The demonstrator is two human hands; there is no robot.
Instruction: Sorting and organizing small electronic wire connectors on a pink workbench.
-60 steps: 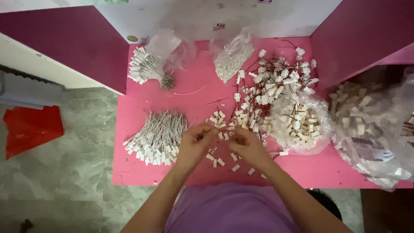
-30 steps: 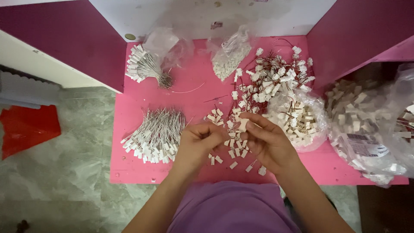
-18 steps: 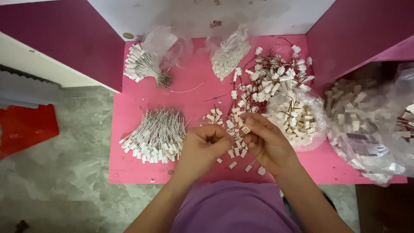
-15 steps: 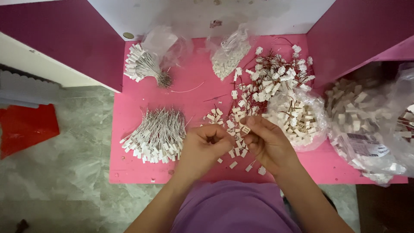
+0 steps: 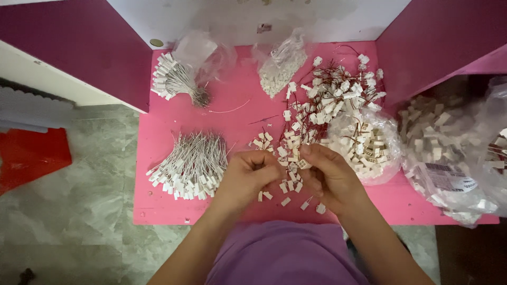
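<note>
Connector (image 5: 302, 164) small, white, boxy, pinched by right hand (image 5: 330, 177).

A pink table (image 5: 158, 206) carries wired connector bundles (image 5: 187, 166), loose connectors (image 5: 288, 148) and bags (image 5: 364, 145).

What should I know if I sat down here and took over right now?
Left hand: fingers curled shut, pinching something too small to tell.
Right hand: fingers pinch a small white plastic connector.
Loose white connectors lie under the hands on the pink table.
Finished-looking bundle of white wires with connectors lies to the left.
Red-wired connectors and open clear bag of connectors remain to the right.
</note>
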